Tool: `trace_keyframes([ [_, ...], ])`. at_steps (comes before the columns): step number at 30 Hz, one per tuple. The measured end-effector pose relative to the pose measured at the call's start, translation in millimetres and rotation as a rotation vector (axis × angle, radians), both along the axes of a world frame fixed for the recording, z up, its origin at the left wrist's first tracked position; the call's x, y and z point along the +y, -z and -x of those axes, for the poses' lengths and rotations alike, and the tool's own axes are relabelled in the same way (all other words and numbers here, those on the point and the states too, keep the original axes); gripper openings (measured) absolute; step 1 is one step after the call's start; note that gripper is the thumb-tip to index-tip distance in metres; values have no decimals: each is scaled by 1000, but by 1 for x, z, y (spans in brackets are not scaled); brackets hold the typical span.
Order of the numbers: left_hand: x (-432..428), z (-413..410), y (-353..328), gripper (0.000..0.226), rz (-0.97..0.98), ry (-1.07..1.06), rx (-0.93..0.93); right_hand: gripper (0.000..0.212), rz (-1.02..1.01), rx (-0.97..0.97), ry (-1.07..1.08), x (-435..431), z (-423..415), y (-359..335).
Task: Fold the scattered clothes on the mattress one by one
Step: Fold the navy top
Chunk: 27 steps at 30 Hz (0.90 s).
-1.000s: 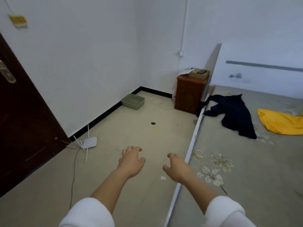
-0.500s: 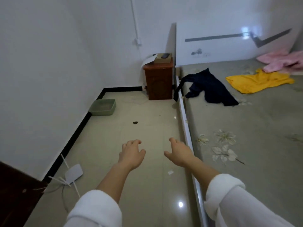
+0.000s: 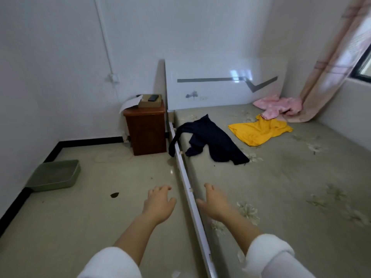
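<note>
Navy garment (image 3: pixel 212 141) partly over the mattress (image 3: pixel 281 187) edge, crumpled shape unclear.

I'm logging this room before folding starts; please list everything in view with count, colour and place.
grey-green floral mattress: one, grey-green, right half of view
glossy white headboard: one, white, upright behind mattress
pink checked fabric curtain: one, pink, far right
crumpled dark navy garment: one, navy, mattress's left edge, part hanging over the side
crumpled yellow garment: one, yellow, on mattress, right of the navy one
crumpled pink garment: one, pink, mattress's far corner, beside curtain
brown wooden bedside cabinet: one, brown, floor, left of headboard
tan cardboard box: one, tan, atop cabinet
green plastic tray: one, green, floor by left wall
left hand: one, bare, open over the floor
right hand: one, bare, open over the mattress's edge
</note>
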<state>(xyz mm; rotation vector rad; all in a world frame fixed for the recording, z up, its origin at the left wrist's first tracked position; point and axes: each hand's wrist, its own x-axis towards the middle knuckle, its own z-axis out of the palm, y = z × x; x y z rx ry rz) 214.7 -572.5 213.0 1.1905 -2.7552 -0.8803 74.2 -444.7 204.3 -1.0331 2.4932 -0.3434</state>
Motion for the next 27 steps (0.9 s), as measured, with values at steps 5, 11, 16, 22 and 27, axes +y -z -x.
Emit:
trace_keyframes([
  [5,-64,89,-4,48,-42,39,32,61,-29,-10,48,-63,76,0],
  [11,-150,185,2,46,-93,57,80,67,-41,-30,114,-126,159,14],
  [16,-242,262,32,46,-133,68,45,69,-38,-52,194,-194,241,38],
  [22,-368,367,70,47,-157,149,-40,60,-66,-125,303,-296,340,63],
  [27,-446,454,87,46,-165,212,-94,55,-76,-197,378,-361,410,77],
])
